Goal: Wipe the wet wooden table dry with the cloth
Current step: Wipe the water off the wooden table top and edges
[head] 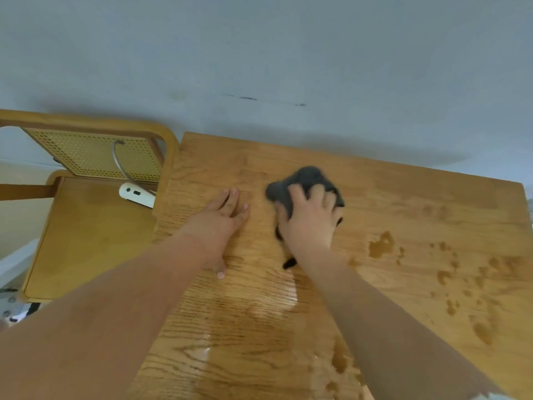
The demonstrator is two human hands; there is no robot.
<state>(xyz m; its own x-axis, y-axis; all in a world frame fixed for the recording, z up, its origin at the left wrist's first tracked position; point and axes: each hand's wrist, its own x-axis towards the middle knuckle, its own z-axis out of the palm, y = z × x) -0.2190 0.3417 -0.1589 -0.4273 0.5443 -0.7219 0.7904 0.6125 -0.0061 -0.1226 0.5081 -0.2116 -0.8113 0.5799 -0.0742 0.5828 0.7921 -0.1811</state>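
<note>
The wooden table (403, 197) fills the middle and right of the head view. A dark grey cloth (305, 179) lies bunched on its far middle part, blurred. My right hand (310, 220) lies on top of the cloth, its fingers curled into the fabric. My left hand (223, 217) rests flat on the tabletop just left of the cloth, fingers straight. Water patches (380, 245) and scattered drops darken the right side, and a shiny wet film (277, 307) covers the near middle between my forearms.
A wooden chair (86, 232) with a cane back stands against the table's left edge. A white power strip (137, 194) with a grey cable lies on its seat. A pale wall (259, 67) runs directly behind the table.
</note>
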